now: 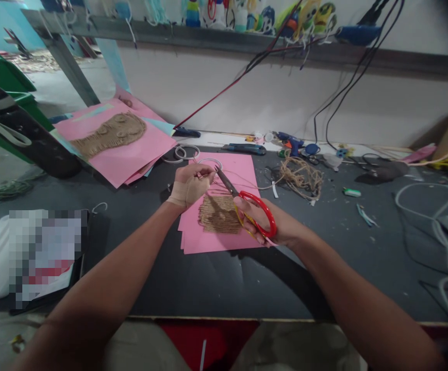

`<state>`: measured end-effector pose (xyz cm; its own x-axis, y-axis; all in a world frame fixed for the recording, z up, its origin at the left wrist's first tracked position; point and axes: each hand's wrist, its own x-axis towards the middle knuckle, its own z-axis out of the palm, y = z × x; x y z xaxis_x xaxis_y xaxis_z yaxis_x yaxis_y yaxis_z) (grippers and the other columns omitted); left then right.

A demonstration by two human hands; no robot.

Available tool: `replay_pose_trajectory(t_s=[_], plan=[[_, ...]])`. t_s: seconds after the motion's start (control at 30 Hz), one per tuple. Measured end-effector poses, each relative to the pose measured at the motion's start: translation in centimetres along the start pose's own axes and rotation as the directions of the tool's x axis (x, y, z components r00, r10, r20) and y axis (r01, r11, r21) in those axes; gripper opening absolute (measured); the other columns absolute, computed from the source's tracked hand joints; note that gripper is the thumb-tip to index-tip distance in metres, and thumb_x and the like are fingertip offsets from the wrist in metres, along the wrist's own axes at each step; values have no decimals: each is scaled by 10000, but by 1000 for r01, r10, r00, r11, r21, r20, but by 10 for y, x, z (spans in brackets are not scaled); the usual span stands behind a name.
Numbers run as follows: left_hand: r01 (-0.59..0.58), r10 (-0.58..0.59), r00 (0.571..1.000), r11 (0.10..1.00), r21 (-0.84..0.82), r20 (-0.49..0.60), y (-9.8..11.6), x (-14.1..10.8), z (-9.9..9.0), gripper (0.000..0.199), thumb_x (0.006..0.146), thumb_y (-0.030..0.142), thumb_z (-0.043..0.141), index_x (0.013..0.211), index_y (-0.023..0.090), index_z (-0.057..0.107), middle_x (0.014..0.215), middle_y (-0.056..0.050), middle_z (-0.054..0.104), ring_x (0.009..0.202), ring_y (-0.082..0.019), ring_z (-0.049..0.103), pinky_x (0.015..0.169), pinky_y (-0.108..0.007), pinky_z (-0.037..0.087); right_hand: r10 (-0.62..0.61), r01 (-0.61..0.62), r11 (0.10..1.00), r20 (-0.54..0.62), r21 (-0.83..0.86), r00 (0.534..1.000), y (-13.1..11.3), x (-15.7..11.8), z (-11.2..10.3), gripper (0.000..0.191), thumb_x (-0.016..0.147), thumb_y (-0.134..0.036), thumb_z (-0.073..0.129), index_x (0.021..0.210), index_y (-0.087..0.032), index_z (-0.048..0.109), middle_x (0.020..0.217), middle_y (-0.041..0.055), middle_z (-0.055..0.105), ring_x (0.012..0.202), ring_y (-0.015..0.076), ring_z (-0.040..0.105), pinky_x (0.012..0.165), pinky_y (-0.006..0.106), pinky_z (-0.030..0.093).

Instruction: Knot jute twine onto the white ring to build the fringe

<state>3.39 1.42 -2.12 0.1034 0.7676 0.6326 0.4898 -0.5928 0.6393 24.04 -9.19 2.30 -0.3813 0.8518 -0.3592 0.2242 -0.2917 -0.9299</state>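
My right hand [256,219] grips a pair of scissors [256,203] with red handles, their dark blades angled up and left. The blade tips lie close to the fingertips of my left hand [193,185], which wears a tan wrap at the wrist. Its fingers are pinched together on what looks like twine. Below both hands, rows of brown twine [218,219] form a patch on pink paper [204,243]. From there a strand runs right to a loose tangle of twine [303,178]. Whether the blades touch the strand I cannot tell.
At left, more pink sheets [119,167] carry a twine shape [117,129], beside a black bottle [26,134]. A utility knife [245,149] and a blue glue gun [291,143] lie along the back. Cables [436,221] loop at right; a shelf [208,38] spans above.
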Motion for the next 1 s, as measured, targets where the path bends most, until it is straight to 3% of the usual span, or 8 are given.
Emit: replay_pose_trajectory(t_s=[0.13, 0.33, 0.63, 0.8, 1.0], plan=[[-10, 9, 1000, 1000, 23, 17, 1, 0, 0, 97, 802, 205, 669, 745, 193, 747, 741, -24, 736, 617, -117, 562, 629, -262, 462, 3, -4, 1000, 13, 26, 1000, -2, 0, 0, 542, 861, -719, 595, 676, -219, 495, 467, -52, 458, 313, 64, 400, 261, 179, 328], [-46, 45, 999, 997, 70, 16, 0, 1, 1, 106, 807, 215, 670, 735, 192, 744, 724, -23, 723, 630, -124, 566, 638, -262, 461, 76, -74, 993, -21, 97, 997, 1, 3, -1, 609, 812, -818, 551, 779, -212, 506, 513, -76, 446, 305, 29, 333, 244, 133, 212], [-97, 97, 995, 995, 28, 8, 2, -4, 5, 90, 822, 214, 671, 789, 204, 754, 771, -41, 733, 643, -132, 578, 625, -273, 472, 58, -63, 987, 38, 147, 998, 13, 7, -6, 711, 806, -891, 432, 841, -192, 559, 645, -5, 586, 356, 28, 387, 280, 139, 305], [-99, 98, 995, 994, 37, 29, 3, -5, 4, 93, 831, 217, 661, 808, 206, 751, 788, -47, 739, 644, -133, 590, 632, -280, 482, 71, -73, 986, 18, 147, 997, 12, 7, -6, 671, 809, -868, 474, 821, -202, 548, 586, -38, 519, 352, 34, 371, 280, 143, 296], [-135, 134, 991, 989, 67, 9, 2, -2, 3, 91, 816, 185, 668, 781, 202, 751, 738, -31, 725, 641, -129, 587, 645, -277, 482, -7, 7, 996, 2, 93, 1000, 11, 7, -7, 622, 838, -827, 499, 787, -207, 508, 552, -65, 453, 328, 25, 349, 276, 132, 262]])
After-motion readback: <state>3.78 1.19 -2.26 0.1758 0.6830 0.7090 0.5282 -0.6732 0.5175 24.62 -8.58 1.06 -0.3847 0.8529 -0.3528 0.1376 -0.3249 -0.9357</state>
